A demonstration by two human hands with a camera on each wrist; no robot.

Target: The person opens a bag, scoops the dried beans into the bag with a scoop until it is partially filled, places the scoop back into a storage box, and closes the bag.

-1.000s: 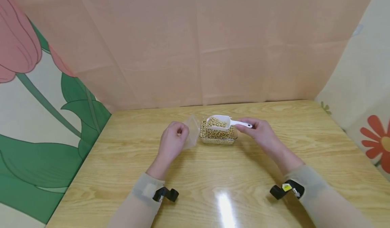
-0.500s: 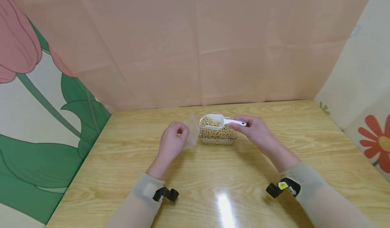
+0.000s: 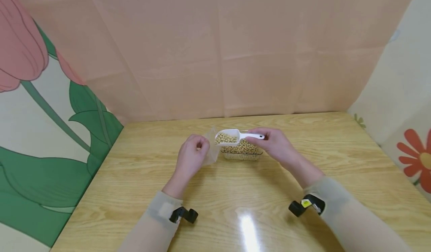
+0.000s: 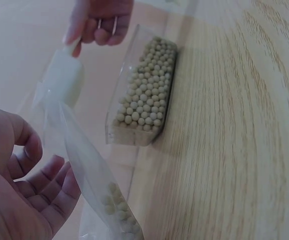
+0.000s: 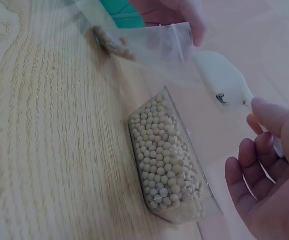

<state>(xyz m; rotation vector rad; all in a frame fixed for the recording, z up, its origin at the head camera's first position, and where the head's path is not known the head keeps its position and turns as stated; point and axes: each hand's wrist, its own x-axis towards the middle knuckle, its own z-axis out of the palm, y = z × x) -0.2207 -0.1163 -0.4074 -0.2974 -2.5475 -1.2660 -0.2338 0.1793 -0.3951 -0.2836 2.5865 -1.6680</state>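
Observation:
My left hand (image 3: 192,151) pinches the upper edge of a clear plastic zip bag (image 5: 157,45), whose mouth faces right. Several pale round beans lie at the bottom of the bag (image 4: 92,172). In my right hand (image 3: 274,144) is the handle of a white scoop (image 3: 232,144), held level and loaded with beans (image 3: 226,138). The scoop's front lip is at the bag's mouth; in the left wrist view it looks just inside. Below the scoop, a clear rectangular container (image 3: 243,156) full of the same beans (image 5: 159,155) stands on the table.
The wooden table (image 3: 134,192) runs back to a pink cloth backdrop (image 3: 215,57). Flower-patterned sheets (image 3: 101,132) hang at the left and right sides. Each forearm wears a small black camera (image 3: 183,214) on a wrist band.
My right hand has moved left, carrying the loaded scoop from over the container to the bag's mouth. The left hand and the bag have stayed nearly still.

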